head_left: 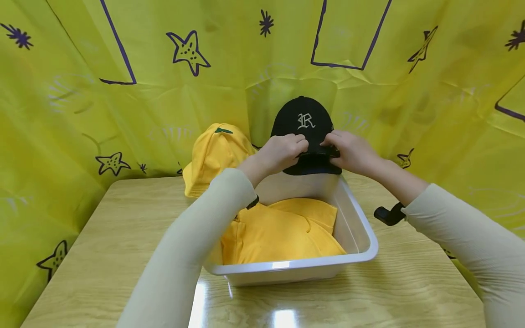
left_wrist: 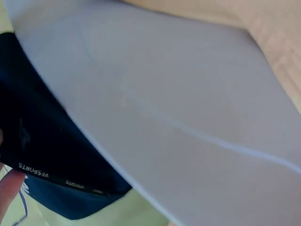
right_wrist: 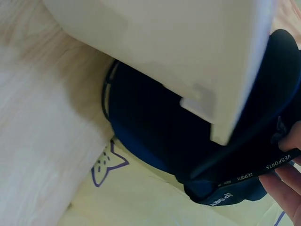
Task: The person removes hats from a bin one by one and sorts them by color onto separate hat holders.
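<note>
Two hands pinch the black cap (head_left: pixel 313 136) by its edge: my left hand (head_left: pixel 283 150) and my right hand (head_left: pixel 352 152), thumbs and fingers closed on it, at the white bin's (head_left: pixel 371 243) far end. My head view gives its pale R; my wrist views reveal the VESPORTS band (right_wrist: pixel 263 170) hidden from there.

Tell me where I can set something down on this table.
Bare table lies left of the bin, between curtain and left sleeve; also right, between bin and right sleeve. Crowded: the bin's back edge, with yellow cap, black cap, left hand, right hand; yellow fabric lies inside.
</note>
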Motion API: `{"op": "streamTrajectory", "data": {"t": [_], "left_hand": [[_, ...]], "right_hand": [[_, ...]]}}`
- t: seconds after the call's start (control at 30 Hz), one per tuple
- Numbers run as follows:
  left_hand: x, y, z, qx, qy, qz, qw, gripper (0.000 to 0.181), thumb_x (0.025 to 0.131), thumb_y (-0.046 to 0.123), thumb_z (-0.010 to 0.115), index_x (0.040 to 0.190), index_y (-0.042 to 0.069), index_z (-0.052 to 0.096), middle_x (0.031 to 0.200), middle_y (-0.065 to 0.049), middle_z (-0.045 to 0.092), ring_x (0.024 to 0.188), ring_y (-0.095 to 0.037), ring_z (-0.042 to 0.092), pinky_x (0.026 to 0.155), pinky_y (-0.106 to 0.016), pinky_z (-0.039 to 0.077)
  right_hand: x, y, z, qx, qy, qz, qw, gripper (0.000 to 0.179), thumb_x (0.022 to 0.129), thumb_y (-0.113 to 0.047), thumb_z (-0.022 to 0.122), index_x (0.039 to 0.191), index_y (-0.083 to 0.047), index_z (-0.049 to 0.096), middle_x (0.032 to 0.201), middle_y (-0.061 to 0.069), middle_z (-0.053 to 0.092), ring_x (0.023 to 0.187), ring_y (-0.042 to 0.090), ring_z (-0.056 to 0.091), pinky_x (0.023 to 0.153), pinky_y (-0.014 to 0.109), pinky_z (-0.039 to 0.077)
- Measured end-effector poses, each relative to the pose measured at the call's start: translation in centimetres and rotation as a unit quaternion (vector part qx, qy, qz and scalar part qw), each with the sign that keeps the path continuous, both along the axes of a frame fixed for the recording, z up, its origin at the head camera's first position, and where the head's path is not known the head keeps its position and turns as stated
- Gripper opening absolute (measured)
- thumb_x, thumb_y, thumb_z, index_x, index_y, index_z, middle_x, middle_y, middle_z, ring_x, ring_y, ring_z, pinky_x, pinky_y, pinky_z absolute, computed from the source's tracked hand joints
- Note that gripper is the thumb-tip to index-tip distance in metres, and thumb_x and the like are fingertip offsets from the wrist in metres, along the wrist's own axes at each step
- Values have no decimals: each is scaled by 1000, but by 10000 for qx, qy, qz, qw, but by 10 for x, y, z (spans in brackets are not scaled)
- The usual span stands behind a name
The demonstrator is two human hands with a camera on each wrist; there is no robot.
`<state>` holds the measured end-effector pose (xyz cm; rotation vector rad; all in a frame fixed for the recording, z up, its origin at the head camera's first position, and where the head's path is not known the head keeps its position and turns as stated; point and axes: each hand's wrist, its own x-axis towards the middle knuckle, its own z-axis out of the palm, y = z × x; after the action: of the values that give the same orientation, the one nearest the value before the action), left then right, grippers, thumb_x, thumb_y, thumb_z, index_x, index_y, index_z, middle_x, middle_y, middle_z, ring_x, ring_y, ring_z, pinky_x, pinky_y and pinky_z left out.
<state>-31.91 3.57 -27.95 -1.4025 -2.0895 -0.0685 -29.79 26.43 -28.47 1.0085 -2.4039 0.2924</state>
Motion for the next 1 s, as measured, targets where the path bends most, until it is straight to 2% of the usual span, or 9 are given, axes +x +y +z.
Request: {"op": "streamTrajectory", "data": {"t": [0.27, 0.43, 0.7, 0.83, 1.0], "left_hand": [[9, 8, -5, -578, -311, 78, 9978, 6, 87, 1, 57, 90, 5, 60, 85, -6, 60, 76, -19, 59, 66, -24, 52], [10, 8, -3, -860, -683, 66, 9939, 7, 85, 0, 59, 91, 3, 58, 85, -7, 58, 75, -20, 58, 66, -25, 49], [11, 10, 2, -1089, -893, 103, 9900, 5, 86, 3, 59, 89, 4, 55, 85, -7, 56, 74, -21, 55, 64, -26, 46], [11, 9, 8, -1384, -1279, 343, 9815, 16, 87, 14, 67, 95, 6, 57, 92, -5, 57, 80, -19, 57, 68, -26, 48], [14, 3, 17, -1789, -1821, 741, 9640, 30, 86, 28, 69, 110, 12, 60, 105, -1, 59, 90, -14, 59, 76, -29, 51]], "right_hand": [[8, 6, -10, 109, -324, -71, 9994, 36, 60, 16, 73, 87, -2, 59, 88, 13, 62, 78, 29, 59, 63, 40, 49], [10, 6, -10, 168, -415, 6, 9990, 34, 61, 16, 71, 87, -3, 59, 89, 12, 61, 79, 29, 59, 63, 40, 49], [10, 9, -11, 281, -485, 133, 9983, 35, 61, 15, 71, 88, -2, 58, 89, 12, 59, 76, 26, 56, 63, 39, 48], [9, 11, -11, 347, -422, 286, 9981, 34, 63, 14, 70, 92, -1, 59, 91, 13, 59, 80, 28, 57, 66, 40, 49], [9, 14, -8, 532, -534, 518, 9958, 33, 68, 10, 70, 98, 0, 60, 97, 14, 61, 86, 29, 59, 68, 41, 52]]}}
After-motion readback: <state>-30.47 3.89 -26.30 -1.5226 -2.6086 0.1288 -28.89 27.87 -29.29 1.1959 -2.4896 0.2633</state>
